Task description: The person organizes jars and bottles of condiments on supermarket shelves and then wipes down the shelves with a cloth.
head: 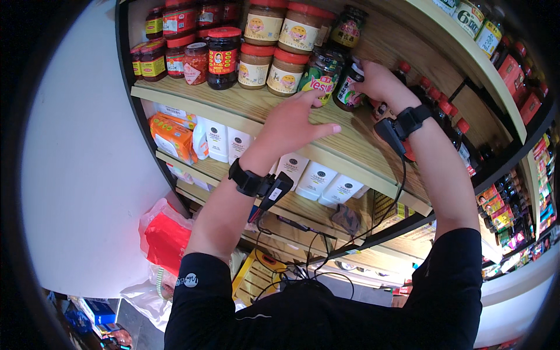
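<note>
My right hand (pixel 379 83) reaches onto the upper wooden shelf, its fingers at the lid and side of a dark glass sauce jar (pixel 348 89). Whether it grips the jar is not clear. My left hand (pixel 297 120) is over the shelf's front edge, thumb and fingers apart, holding nothing. Its fingertips are in front of a green-labelled jar (pixel 320 78), and contact there cannot be told. Left of that jar, red-lidded jars of brown paste (pixel 284 72) stand stacked in two layers. A large dark jar with a red label (pixel 223 59) is farther left.
Smaller red-lidded jars (pixel 153 61) fill the shelf's left end; red-capped bottles (pixel 442 105) stand at right. White bottles (pixel 319 177) and orange packs (pixel 173 138) line the shelf below. Cables (pixel 315 262) hang from my wrist devices. A red bag (pixel 164 236) lies low at left, near a white curved wall (pixel 87 153).
</note>
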A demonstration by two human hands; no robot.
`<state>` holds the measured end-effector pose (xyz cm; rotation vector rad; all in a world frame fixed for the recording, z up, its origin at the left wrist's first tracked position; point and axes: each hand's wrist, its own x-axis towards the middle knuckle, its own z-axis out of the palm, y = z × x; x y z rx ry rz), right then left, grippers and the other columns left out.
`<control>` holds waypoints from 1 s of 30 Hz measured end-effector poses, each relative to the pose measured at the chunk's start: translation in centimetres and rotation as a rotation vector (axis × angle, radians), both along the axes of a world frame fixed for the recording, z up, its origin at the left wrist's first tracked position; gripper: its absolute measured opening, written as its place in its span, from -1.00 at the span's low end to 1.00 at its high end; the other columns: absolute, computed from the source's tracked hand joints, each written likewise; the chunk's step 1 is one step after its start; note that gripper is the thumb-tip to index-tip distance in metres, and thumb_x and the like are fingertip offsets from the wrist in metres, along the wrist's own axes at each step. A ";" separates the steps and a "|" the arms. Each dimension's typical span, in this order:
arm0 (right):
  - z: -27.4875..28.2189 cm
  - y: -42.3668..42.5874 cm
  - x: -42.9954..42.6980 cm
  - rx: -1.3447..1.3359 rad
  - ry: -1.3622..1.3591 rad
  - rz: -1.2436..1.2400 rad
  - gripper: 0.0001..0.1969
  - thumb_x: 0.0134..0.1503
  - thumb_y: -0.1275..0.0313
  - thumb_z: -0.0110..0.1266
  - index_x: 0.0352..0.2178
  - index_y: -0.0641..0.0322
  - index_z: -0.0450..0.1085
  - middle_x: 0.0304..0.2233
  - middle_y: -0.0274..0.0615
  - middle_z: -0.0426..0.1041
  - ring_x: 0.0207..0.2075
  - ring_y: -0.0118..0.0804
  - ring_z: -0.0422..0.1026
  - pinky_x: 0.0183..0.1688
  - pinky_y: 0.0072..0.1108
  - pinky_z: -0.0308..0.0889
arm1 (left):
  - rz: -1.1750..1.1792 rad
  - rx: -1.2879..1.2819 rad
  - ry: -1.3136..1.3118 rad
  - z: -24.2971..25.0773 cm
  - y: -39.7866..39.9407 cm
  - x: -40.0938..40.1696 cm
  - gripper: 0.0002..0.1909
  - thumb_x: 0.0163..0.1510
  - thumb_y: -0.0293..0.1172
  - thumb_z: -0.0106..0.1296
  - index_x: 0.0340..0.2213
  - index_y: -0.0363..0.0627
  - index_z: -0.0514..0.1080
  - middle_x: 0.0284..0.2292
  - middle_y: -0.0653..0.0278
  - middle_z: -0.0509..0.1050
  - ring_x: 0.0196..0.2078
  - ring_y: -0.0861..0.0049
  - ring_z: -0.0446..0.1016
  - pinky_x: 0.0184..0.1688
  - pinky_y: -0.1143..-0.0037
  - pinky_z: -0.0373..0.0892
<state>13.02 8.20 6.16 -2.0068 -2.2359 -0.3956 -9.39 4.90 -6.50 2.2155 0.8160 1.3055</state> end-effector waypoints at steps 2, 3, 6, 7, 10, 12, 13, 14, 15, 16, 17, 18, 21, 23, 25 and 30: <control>-1.4 1.4 1.9 0.122 -0.031 -0.017 -0.48 -0.11 0.31 0.35 -0.16 0.45 0.41 -0.19 0.23 0.50 -0.12 0.16 0.47 -0.08 -0.25 0.40 | 0.003 0.010 0.007 0.0 0.0 0.4 -0.19 -0.13 0.00 0.30 0.09 -0.18 0.30 -0.15 0.17 0.51 -0.18 0.37 0.47 -0.10 0.43 0.41; -1.4 1.5 1.4 0.124 -0.032 -0.010 -0.48 -0.11 0.31 0.35 -0.16 0.45 0.41 -0.19 0.23 0.50 -0.12 0.16 0.47 -0.08 -0.25 0.40 | 0.008 0.017 0.016 -0.1 0.1 0.4 -0.19 -0.13 0.01 0.29 0.08 -0.18 0.30 -0.16 0.17 0.51 -0.19 0.37 0.47 -0.11 0.43 0.41; -1.6 1.7 0.6 0.119 -0.026 -0.098 -0.51 -0.09 0.31 0.33 -0.19 0.46 0.42 -0.23 0.22 0.51 -0.15 0.14 0.49 -0.10 -0.26 0.41 | 0.019 0.029 0.025 -0.3 0.2 0.2 -0.19 -0.13 0.01 0.29 0.07 -0.19 0.31 -0.16 0.17 0.51 -0.21 0.37 0.48 -0.13 0.43 0.42; -1.7 1.8 0.6 0.129 -0.010 -0.104 -0.53 -0.08 0.31 0.33 -0.21 0.46 0.42 -0.24 0.22 0.51 -0.16 0.13 0.50 -0.11 -0.26 0.41 | 0.019 0.032 0.025 -0.2 0.2 0.3 -0.19 -0.13 0.01 0.29 0.07 -0.19 0.31 -0.16 0.17 0.51 -0.21 0.37 0.49 -0.13 0.43 0.42; -2.1 2.0 0.4 0.165 -0.013 -0.094 -0.57 -0.08 0.31 0.32 -0.25 0.46 0.44 -0.26 0.21 0.52 -0.17 0.12 0.50 -0.11 -0.26 0.42 | 0.018 0.040 0.039 -0.2 0.2 0.4 -0.19 -0.13 0.02 0.29 0.07 -0.19 0.31 -0.17 0.17 0.51 -0.21 0.37 0.49 -0.13 0.43 0.42; -2.3 2.0 0.5 0.190 -0.029 -0.085 -0.58 -0.07 0.31 0.32 -0.27 0.46 0.45 -0.26 0.21 0.52 -0.18 0.12 0.51 -0.12 -0.27 0.42 | 0.024 0.034 0.045 -0.1 0.2 0.4 -0.19 -0.13 0.01 0.30 0.07 -0.19 0.31 -0.17 0.17 0.51 -0.21 0.37 0.49 -0.13 0.43 0.43; -2.4 2.1 0.7 0.196 0.008 -0.093 -0.59 -0.07 0.31 0.32 -0.27 0.46 0.45 -0.28 0.21 0.52 -0.19 0.12 0.51 -0.12 -0.27 0.42 | 0.029 0.027 0.050 -0.1 0.1 0.5 -0.19 -0.13 0.01 0.31 0.07 -0.19 0.31 -0.17 0.17 0.51 -0.21 0.37 0.49 -0.13 0.43 0.43; -2.5 2.0 0.9 0.203 0.043 -0.103 -0.59 -0.06 0.31 0.32 -0.28 0.46 0.45 -0.29 0.21 0.52 -0.19 0.12 0.51 -0.12 -0.27 0.42 | 0.024 0.028 0.053 -0.1 0.0 0.7 -0.19 -0.13 0.01 0.31 0.07 -0.19 0.31 -0.17 0.17 0.51 -0.21 0.37 0.49 -0.13 0.43 0.43; -2.3 1.7 0.5 0.206 0.049 -0.104 -0.59 -0.06 0.31 0.32 -0.28 0.46 0.45 -0.29 0.21 0.52 -0.19 0.12 0.51 -0.12 -0.27 0.42 | 0.035 0.016 0.054 -0.1 0.0 0.6 -0.19 -0.14 0.00 0.32 0.07 -0.20 0.31 -0.17 0.17 0.51 -0.21 0.38 0.49 -0.13 0.44 0.43; -1.9 1.3 0.2 0.097 0.130 -0.129 -0.56 -0.05 0.29 0.31 -0.24 0.47 0.42 -0.25 0.23 0.51 -0.16 0.13 0.50 -0.11 -0.28 0.42 | 0.044 0.004 0.055 -0.1 0.0 0.5 -0.18 -0.14 -0.01 0.33 0.07 -0.20 0.31 -0.18 0.17 0.51 -0.21 0.38 0.50 -0.13 0.44 0.43; -1.5 0.8 0.0 -0.012 0.211 -0.155 -0.52 -0.03 0.28 0.30 -0.19 0.49 0.40 -0.22 0.26 0.49 -0.13 0.15 0.49 -0.09 -0.29 0.42 | 0.041 0.007 0.059 -0.1 0.0 0.5 -0.18 -0.14 -0.01 0.33 0.07 -0.20 0.31 -0.18 0.17 0.51 -0.21 0.38 0.50 -0.13 0.44 0.43; -1.4 0.2 -0.4 -0.007 0.216 -0.155 -0.52 -0.03 0.28 0.30 -0.19 0.49 0.40 -0.22 0.26 0.49 -0.13 0.15 0.49 -0.09 -0.29 0.42 | 0.040 -0.026 0.058 0.1 -0.2 0.4 -0.18 -0.15 -0.01 0.34 0.07 -0.20 0.31 -0.19 0.16 0.51 -0.21 0.38 0.49 -0.13 0.44 0.43; -1.1 -3.5 -1.8 0.304 0.083 -0.058 -0.53 -0.01 0.33 0.25 -0.16 0.52 0.32 -0.15 0.27 0.44 -0.08 0.18 0.44 -0.07 -0.28 0.41 | 0.036 -0.032 0.068 0.5 -0.5 0.4 -0.19 -0.14 -0.02 0.34 0.07 -0.21 0.31 -0.22 0.17 0.52 -0.22 0.41 0.49 -0.14 0.45 0.43; 0.0 -8.1 -3.0 0.411 0.030 0.158 -0.62 0.05 0.48 0.13 -0.09 0.45 0.31 -0.16 0.23 0.44 -0.11 0.16 0.44 -0.08 -0.25 0.38 | 0.013 -0.015 0.091 -0.2 -0.4 0.7 -0.21 -0.11 -0.03 0.33 0.06 -0.21 0.31 -0.24 0.18 0.52 -0.22 0.43 0.49 -0.14 0.45 0.43; 0.5 -12.5 -3.4 0.336 0.010 0.352 -0.73 0.02 0.49 0.08 -0.20 0.35 0.43 -0.44 0.08 0.50 -0.27 0.11 0.50 -0.17 -0.27 0.41 | -0.059 -0.090 -0.046 -1.2 0.7 1.6 -0.32 -0.02 -0.02 0.25 0.01 -0.23 0.36 -0.25 0.11 0.55 -0.25 0.29 0.53 -0.18 0.40 0.42; -3.1 -29.8 -0.7 0.376 -0.040 0.868 -0.64 0.09 0.36 0.02 -0.09 0.31 0.36 -0.28 -0.18 0.42 -0.46 -0.28 0.44 -0.46 -0.49 0.34 | -0.042 -0.214 -0.011 -0.9 1.1 2.0 -0.58 0.17 -0.21 0.10 -0.06 -0.28 0.42 -0.26 0.23 0.51 -0.22 0.59 0.44 -0.16 0.58 0.36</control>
